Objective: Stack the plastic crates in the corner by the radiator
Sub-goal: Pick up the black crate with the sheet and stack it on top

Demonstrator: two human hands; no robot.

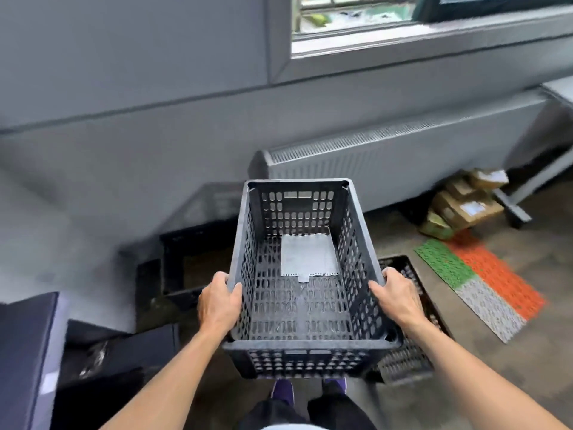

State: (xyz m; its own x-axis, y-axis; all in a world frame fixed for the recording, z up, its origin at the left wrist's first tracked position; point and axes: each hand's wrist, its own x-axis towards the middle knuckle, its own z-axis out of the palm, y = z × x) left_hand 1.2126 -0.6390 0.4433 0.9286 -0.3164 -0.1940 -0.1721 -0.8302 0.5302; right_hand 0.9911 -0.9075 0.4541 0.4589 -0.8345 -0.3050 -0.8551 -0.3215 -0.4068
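Observation:
I hold a black perforated plastic crate [305, 346] in the air in front of me, with a pale sheet lying on its bottom. My left hand [218, 304] grips its left rim and my right hand [395, 297] grips its right rim. A second black crate [414, 358] sits on the floor beneath and to the right, mostly hidden by the held one. Another black crate [176, 268] stands on the floor ahead to the left, near the left end of the white radiator [387, 162].
Cardboard boxes [462, 203] are piled under the radiator's right end. A green, orange and grey mat [483, 283] lies on the floor at right. Dark boxes [28, 352] stand at my left. A grey wall and window rise behind.

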